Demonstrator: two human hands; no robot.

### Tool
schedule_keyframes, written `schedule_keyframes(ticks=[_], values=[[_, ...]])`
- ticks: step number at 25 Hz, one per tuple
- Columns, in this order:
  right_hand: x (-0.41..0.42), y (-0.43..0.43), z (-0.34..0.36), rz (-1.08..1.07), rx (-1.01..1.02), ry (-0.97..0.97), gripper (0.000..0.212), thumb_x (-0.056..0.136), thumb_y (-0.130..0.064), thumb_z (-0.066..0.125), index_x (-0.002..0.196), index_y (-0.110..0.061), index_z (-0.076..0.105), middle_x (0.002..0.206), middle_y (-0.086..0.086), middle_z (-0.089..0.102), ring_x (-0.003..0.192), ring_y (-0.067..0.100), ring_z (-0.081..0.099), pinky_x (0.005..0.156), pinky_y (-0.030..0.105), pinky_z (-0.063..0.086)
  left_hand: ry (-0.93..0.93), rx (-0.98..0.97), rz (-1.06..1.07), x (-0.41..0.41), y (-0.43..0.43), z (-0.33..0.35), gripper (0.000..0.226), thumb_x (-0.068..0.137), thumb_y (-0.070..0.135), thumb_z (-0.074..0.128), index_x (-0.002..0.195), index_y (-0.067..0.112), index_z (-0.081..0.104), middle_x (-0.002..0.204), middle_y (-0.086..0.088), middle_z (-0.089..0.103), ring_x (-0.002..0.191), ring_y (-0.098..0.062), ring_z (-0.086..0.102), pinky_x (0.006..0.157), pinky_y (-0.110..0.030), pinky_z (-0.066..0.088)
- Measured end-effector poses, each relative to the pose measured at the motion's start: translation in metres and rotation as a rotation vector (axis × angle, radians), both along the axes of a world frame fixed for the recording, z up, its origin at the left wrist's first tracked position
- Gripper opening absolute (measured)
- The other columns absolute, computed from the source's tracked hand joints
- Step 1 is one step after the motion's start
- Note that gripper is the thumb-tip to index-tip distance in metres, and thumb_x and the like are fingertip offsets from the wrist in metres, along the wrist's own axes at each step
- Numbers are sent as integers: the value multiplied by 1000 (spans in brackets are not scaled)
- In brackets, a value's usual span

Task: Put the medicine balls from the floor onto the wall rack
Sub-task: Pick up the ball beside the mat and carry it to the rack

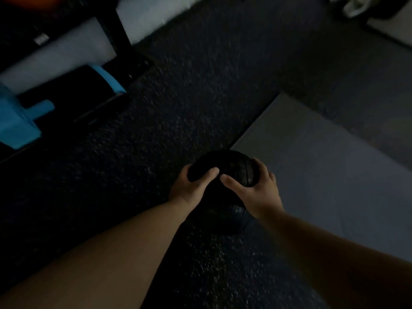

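Note:
A black ribbed medicine ball (231, 168) is at the lower middle of the dim head view, over the dark speckled floor. My left hand (191, 186) grips its left side with the thumb across the top. On the ball's right side, my right hand (256, 188) wraps around it, fingers curled over the far edge. Both forearms reach in from the bottom of the frame. The ball's lower part is partly hidden behind my hands. A black rack frame (116, 25) stands at the upper left.
A grey mat (334, 175) lies on the floor to the right of the ball. Blue items (15, 126) and dark shapes sit low in the rack area at left. A pale wall strip (151, 16) runs along the top. Something light sits at the top right corner.

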State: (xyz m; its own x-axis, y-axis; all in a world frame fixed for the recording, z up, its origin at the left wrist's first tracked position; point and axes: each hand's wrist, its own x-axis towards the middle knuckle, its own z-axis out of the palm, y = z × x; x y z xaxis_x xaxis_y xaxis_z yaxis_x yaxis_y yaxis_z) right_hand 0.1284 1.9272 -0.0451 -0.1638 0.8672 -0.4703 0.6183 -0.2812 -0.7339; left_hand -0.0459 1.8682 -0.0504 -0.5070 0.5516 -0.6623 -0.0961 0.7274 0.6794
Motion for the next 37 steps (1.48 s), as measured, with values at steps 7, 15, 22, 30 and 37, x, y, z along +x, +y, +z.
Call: schedule_keyframes(ticks=[7, 15, 22, 30, 37], values=[[-132, 50, 278, 80, 240, 173, 138, 41, -99, 70, 160, -44, 28, 155, 3, 37, 145, 33, 41, 111, 56, 47, 144, 285, 55, -129, 28, 282, 103, 71, 79, 77, 159, 34, 46, 160, -5, 54, 138, -28, 54, 101, -42, 46], [-281, 50, 623, 165, 529, 414, 132, 40, -94, 74, 155, -39, 41, 149, 7, 46, 139, 32, 50, 111, 53, 48, 409, 616, 138, -268, 8, 637, 97, 44, 86, 67, 122, 29, 73, 116, 2, 80, 100, -13, 74, 91, -31, 57], [-396, 22, 852, 280, 762, 617, 124, 43, -92, 73, 149, -33, 49, 134, 7, 54, 130, 31, 58, 112, 42, 47, 666, 762, 271, -364, -40, 872, 103, 45, 89, 66, 127, 26, 68, 120, -3, 77, 111, -28, 73, 101, -41, 58], [-537, 67, 979, 445, 769, 783, 127, 48, -93, 72, 157, -39, 35, 154, 8, 40, 143, 38, 43, 113, 58, 44, 833, 828, 376, -477, -20, 1005, 96, 51, 88, 72, 129, 33, 60, 119, 7, 72, 108, -20, 72, 96, -42, 60], [-691, 148, 1017, 574, 802, 868, 126, 54, -88, 77, 160, -38, 32, 156, 7, 41, 143, 33, 46, 112, 52, 48, 959, 844, 540, -605, 45, 1034, 112, 55, 91, 64, 146, 27, 59, 134, -2, 70, 120, -26, 69, 96, -36, 56]])
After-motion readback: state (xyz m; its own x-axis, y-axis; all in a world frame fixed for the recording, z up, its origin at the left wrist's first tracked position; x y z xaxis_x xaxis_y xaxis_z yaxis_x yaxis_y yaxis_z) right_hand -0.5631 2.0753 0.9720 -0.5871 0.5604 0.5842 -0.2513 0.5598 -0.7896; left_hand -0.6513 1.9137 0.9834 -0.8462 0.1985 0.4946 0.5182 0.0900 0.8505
